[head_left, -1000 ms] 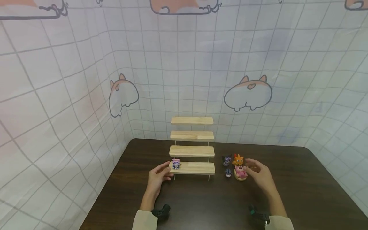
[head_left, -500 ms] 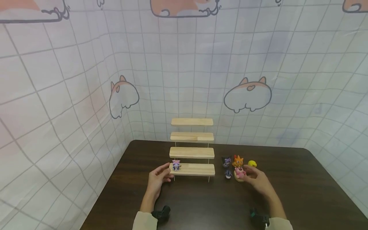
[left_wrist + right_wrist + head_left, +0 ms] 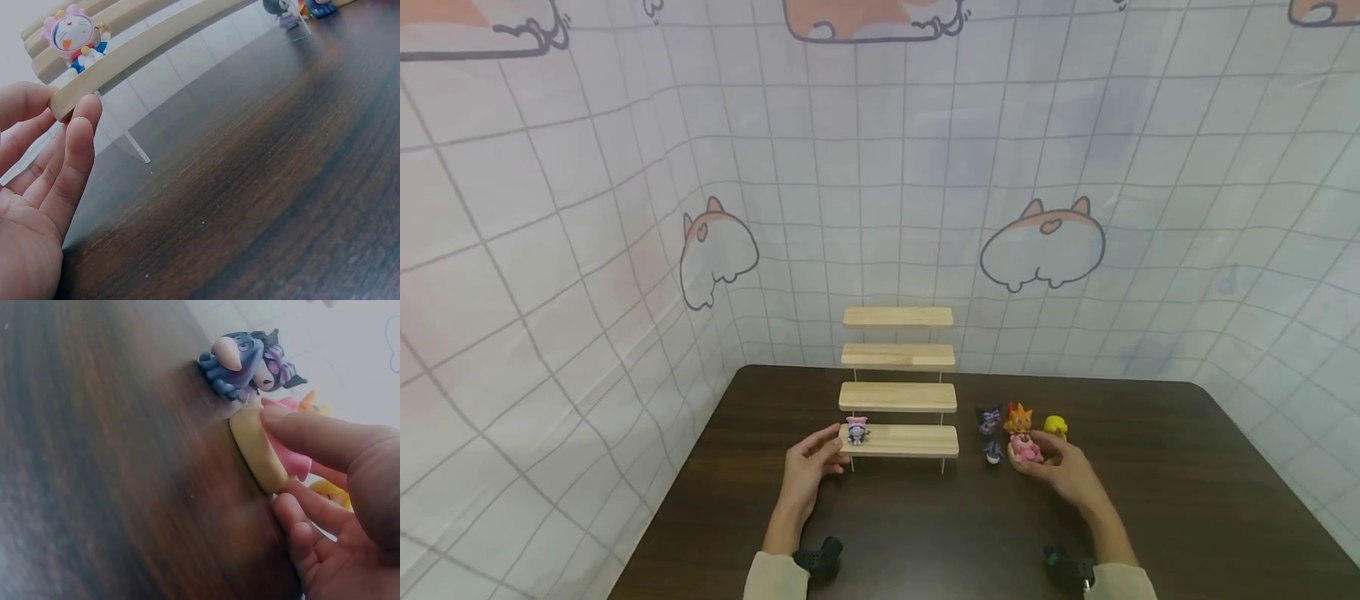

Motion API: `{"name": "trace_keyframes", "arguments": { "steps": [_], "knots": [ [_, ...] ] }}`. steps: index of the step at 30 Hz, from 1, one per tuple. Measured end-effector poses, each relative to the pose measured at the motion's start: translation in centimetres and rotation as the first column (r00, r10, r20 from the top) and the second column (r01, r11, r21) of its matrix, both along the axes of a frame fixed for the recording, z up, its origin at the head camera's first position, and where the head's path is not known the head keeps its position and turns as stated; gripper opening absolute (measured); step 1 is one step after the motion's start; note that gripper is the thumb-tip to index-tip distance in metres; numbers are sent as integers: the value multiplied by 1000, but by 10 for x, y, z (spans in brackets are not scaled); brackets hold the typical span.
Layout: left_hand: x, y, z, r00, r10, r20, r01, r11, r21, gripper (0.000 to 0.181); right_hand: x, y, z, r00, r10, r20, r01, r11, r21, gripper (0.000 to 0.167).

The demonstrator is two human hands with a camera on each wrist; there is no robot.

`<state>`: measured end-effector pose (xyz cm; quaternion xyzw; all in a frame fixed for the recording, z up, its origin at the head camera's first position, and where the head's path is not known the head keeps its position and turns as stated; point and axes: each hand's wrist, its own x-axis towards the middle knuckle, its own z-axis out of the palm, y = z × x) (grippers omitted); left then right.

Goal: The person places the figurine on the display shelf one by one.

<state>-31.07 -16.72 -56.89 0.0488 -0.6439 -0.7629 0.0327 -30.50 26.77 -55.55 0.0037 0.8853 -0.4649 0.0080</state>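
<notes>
My left hand [image 3: 808,468] pinches the left end of the lowest board of a wooden tiered display shelf [image 3: 910,442]. Just above those fingers, a small figurine with a pink hood [image 3: 74,34] stands on that board. Over at the right, my right hand [image 3: 1067,475] holds a pink bear figurine [image 3: 1025,448] with a round yellow base [image 3: 340,2]. Its thumb presses the pink body and its fingers reach round the far side in the right wrist view, where the yellow base [image 3: 257,447] shows and the hand hides much of the bear.
Close to the bear stand a blue donkey figurine [image 3: 234,362], a black-and-purple figurine [image 3: 989,419], an orange spiky figurine [image 3: 1019,417] and a yellow figurine [image 3: 1056,426]. All are on the dark wooden table [image 3: 895,533]. Patterned cloth [image 3: 895,208] hangs behind.
My right hand has moved slightly left and closed on the pink bear figurine. The yellow figurine, hidden behind that hand earlier, now shows. My left hand stays at the shelf end.
</notes>
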Motion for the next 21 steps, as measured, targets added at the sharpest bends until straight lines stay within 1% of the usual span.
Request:
{"name": "trace_keyframes", "arguments": {
  "steps": [5,9,17,21],
  "knots": [
    [1,1,1,1000,7,5,-7,1000,2,38,-2,0,-3,1000,-17,0,17,1000,3,69],
    [1,1,0,1000,8,7,-8,1000,7,38,-2,0,-3,1000,-24,-3,24,1000,4,67],
    [-1,2,-2,1000,5,5,-5,1000,10,38,-1,0,-2,1000,-26,-9,26,1000,13,71],
    [-2,1,-2,1000,10,4,-10,1000,7,37,-1,-1,-2,1000,-22,-20,22,999,24,68]
  ]
}}
